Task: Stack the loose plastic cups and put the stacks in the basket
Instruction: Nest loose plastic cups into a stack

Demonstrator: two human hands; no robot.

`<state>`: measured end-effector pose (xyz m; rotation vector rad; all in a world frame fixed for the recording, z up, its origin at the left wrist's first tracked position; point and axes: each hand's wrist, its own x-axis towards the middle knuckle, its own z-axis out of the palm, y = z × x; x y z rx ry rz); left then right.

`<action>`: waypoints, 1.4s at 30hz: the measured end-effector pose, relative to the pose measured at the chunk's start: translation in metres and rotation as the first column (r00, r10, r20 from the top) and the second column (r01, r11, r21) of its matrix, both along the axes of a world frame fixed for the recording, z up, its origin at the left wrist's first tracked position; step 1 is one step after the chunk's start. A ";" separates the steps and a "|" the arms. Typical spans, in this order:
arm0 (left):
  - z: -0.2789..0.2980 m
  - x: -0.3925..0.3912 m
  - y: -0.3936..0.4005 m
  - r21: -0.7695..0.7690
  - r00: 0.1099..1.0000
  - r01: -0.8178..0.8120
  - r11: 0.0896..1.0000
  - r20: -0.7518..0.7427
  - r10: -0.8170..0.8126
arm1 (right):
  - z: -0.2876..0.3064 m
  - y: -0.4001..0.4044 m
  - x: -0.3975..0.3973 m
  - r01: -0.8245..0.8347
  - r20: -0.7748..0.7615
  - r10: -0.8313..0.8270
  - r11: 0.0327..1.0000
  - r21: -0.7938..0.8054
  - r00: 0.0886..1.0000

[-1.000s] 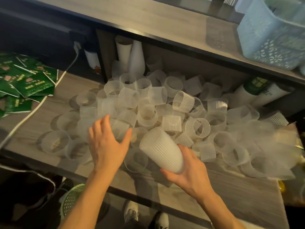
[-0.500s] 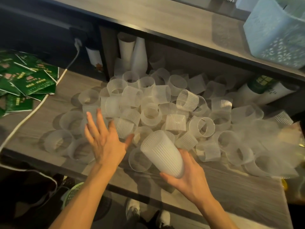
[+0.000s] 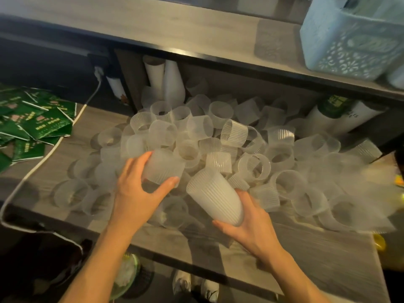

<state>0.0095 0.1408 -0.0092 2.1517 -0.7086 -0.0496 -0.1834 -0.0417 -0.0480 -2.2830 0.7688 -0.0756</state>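
Dozens of loose cups (image 3: 235, 133) were heaped across the lower shelf (image 3: 317, 243) — thin, translucent, ribbed down their walls, most tipped on their sides. A single cup (image 3: 162, 166) at the near edge of the heap was gripped by the left hand (image 3: 140, 193), thumb and fingers curled round its ribbed wall. At three o'clock of it a short, denser stack (image 3: 215, 200) was held tilted in the right hand (image 3: 251, 226), fingers clamped on its base, mouth aimed toward eleven o'clock. The stacking step was judged to be in hand. The next move would call for the cup to be lifted clear, turned base-first and nested squarely into that mouth. The pale-blue perforated basket (image 3: 349, 40) was seen on the upper shelf (image 3: 153, 22) at one o'clock — well apart from both hands.
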 end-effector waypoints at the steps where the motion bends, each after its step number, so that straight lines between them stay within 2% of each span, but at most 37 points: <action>1: 0.003 -0.004 -0.003 -0.058 0.997 0.002 0.998 -0.071 -0.006 | 0.001 -0.003 -0.002 -0.006 0.004 0.006 1.000 0.003 1.000; 3: 0.007 -0.014 -0.009 -0.170 0.981 -0.043 0.984 -0.195 0.009 | 0.000 -0.008 -0.008 -0.019 0.019 0.018 1.000 0.015 1.000; 5: 0.008 -0.021 -0.015 -0.207 0.972 -0.048 0.977 -0.235 -0.002 | -0.003 -0.013 -0.015 -0.037 0.021 0.036 0.999 0.024 0.999; 11: 0.015 -0.033 -0.030 -0.255 0.932 0.126 0.959 -0.301 -0.202 | 0.003 -0.024 -0.033 -0.040 0.024 0.040 0.999 0.009 0.999; 14: 0.020 -0.031 -0.044 -0.207 0.867 0.302 0.931 -0.347 -0.358 | 0.004 -0.029 -0.037 -0.050 0.006 0.051 0.998 -0.029 0.999; 18: 0.023 -0.034 -0.069 -0.093 0.794 0.474 0.876 -0.384 -0.471 | 0.005 -0.028 -0.035 -0.053 -0.020 0.052 0.997 -0.062 0.998; 22: 0.010 -0.050 -0.082 0.022 0.785 0.551 0.834 -0.352 -0.509 | 0.003 -0.021 -0.027 -0.016 0.027 0.016 1.000 -0.013 1.000; 24: 0.002 -0.058 -0.083 0.033 0.809 0.515 0.856 -0.348 -0.473 | -0.001 -0.018 -0.029 -0.008 0.016 0.008 1.000 0.014 1.000; 28: -0.019 -0.059 -0.068 -0.047 0.858 0.391 0.919 -0.342 -0.383 | -0.013 -0.015 -0.035 0.023 -0.032 -0.022 0.999 0.049 0.999; 31: -0.035 -0.045 -0.045 -0.007 0.944 0.273 0.962 -0.193 -0.269 | -0.016 -0.016 -0.033 0.090 -0.042 -0.088 0.995 0.051 0.995; 34: -0.045 -0.031 -0.021 0.096 0.976 0.220 0.971 -0.020 -0.219 | -0.014 -0.018 -0.028 0.084 -0.063 -0.083 0.996 0.018 0.995; 37: -0.057 -0.024 -0.004 0.293 0.965 0.168 0.941 0.148 -0.218 | -0.013 -0.018 -0.026 0.065 -0.098 -0.065 0.998 -0.007 0.993; 42: -0.078 -0.048 0.000 0.563 0.986 -0.035 0.826 0.156 -0.065 | -0.012 -0.018 -0.024 0.007 -0.150 -0.014 0.999 -0.049 0.989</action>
